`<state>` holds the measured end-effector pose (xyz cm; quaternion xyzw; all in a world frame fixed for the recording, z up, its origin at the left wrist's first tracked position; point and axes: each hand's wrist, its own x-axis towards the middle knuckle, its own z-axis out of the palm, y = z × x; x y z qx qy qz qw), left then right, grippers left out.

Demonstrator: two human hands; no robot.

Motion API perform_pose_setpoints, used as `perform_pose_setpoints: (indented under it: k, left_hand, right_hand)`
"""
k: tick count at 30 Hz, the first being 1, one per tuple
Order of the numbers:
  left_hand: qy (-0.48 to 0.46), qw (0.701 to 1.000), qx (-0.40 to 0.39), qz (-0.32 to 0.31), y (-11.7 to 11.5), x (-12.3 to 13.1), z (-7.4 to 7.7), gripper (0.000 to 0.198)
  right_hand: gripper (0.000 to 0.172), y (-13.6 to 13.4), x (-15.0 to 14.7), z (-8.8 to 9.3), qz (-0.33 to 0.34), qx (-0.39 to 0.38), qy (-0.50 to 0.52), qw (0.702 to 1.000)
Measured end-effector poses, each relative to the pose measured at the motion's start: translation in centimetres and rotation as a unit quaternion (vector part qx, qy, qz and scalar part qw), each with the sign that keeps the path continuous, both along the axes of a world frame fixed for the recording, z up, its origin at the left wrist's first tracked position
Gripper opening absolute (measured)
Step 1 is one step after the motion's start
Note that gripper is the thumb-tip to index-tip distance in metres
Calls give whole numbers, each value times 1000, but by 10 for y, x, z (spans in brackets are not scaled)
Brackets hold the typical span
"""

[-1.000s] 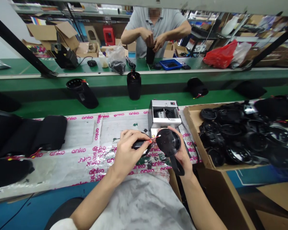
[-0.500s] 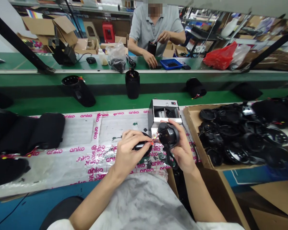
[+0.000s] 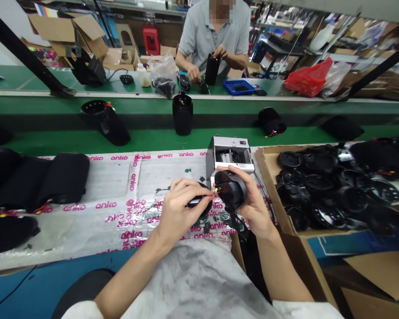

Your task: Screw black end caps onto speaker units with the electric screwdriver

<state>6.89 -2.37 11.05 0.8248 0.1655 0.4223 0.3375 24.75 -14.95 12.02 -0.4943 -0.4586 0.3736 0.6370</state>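
Near surface, lower left to centre of frame, is covered with whitish sheeting lettered "anko" in pink; black covered cylinders lie at left; a silver machine stands right of centre; a lower green surface crosses mid-frame, bearing an upright black cylinder near centre; upper green surface carries a squeeze bottle, a blue tray and, upper right, a red bag.

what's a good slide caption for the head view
Left hand pinches a red wire; right hand holds a black plastic part.
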Motion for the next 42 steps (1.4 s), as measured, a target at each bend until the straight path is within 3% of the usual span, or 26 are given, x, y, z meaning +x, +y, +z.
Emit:
perform_pose_setpoints:
  k: [5, 10, 16, 19, 26, 30, 34, 42]
  left_hand:
    - [14, 1000, 17, -18, 2, -1, 3, 12]
    - [-18, 1000, 14, -9, 2, -2, 2, 15]
    - [-3, 985, 57, -162, 21, -24, 0, 24]
    - [15, 979, 74, -190, 26, -31, 1, 28]
    - [-19, 997, 61, -30, 8, -10, 6, 23]
    - [7, 992, 119, -42, 8, -7, 11, 14]
    - [42, 987, 149, -43, 10, -9, 16, 11]
    - [67, 994, 87, -28, -1, -6, 23, 8]
  right_hand:
    - [68, 3, 4, 8, 37, -8, -37, 999]
    - [78, 7, 6, 10, 55, -21, -41, 997]
    - [74, 8, 3, 0, 35, -31, 38, 998]
    - [75, 7, 3, -5, 27, -29, 58, 998]
    - [72, 3, 1, -6, 15, -25, 51, 998]
    - [70, 1, -2, -3, -1, -11, 33, 999]
    - [71, -1, 0, 1, 25, 16, -54, 998]
    - [88, -2, 7, 6, 63, 13, -149, 987]
